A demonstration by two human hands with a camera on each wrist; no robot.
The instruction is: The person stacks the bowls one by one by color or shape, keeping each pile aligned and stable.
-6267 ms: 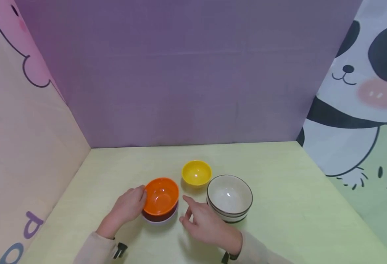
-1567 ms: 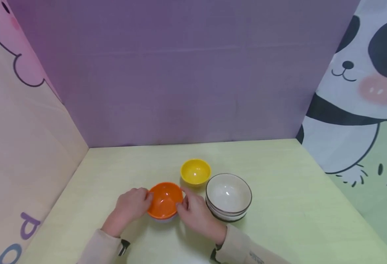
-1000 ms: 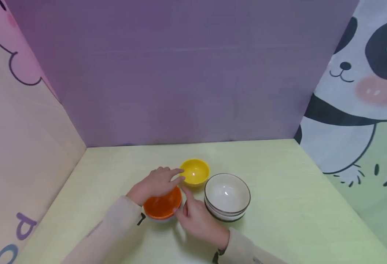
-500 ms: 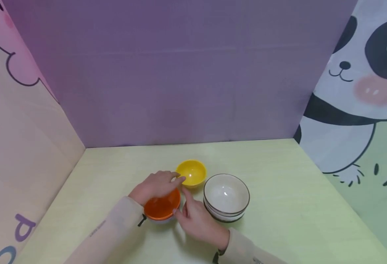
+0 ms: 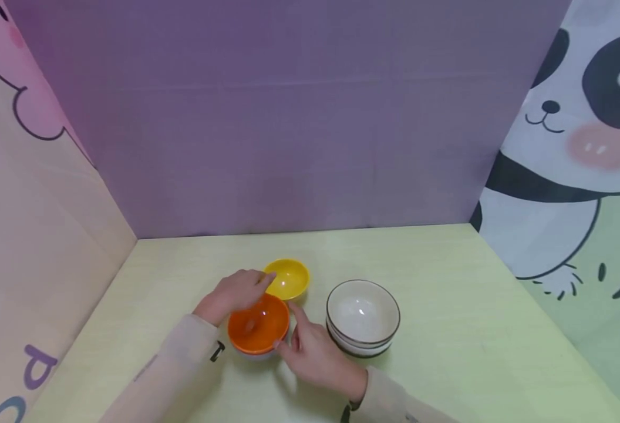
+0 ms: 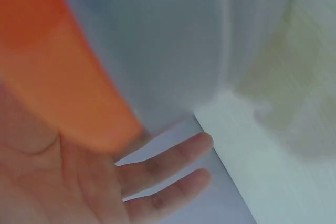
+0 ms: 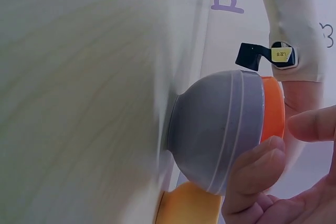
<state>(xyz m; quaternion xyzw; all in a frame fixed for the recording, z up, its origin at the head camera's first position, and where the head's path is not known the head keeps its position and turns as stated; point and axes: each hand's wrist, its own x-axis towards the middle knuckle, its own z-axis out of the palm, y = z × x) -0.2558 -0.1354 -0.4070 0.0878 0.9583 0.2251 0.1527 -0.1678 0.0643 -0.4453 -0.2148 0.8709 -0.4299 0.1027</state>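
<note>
An orange bowl (image 5: 259, 323) sits nested in a pale lavender bowl (image 7: 210, 124) on the table. My right hand (image 5: 317, 352) holds this stack at its right side, thumb by the orange rim and fingers along the outer wall. Just behind the stack is a small yellow bowl (image 5: 290, 279). My left hand (image 5: 236, 294) reaches over the orange bowl and grips the yellow bowl's left rim, its thumb over the edge. In the left wrist view, loosely extended fingers (image 6: 163, 169) show past the blurred bowls; the other fingertips are hidden.
A stack of white bowls (image 5: 363, 311) with dark rims stands right of my right hand. The pale table (image 5: 447, 329) is bounded by a purple back wall (image 5: 310, 117), a printed left wall (image 5: 51, 235) and a panda-print right wall (image 5: 548, 235).
The orange bowl went down into the lavender one, covering a dark red bowl seen earlier. My left hand then moved to the yellow bowl, which has slid left toward the stack.
</note>
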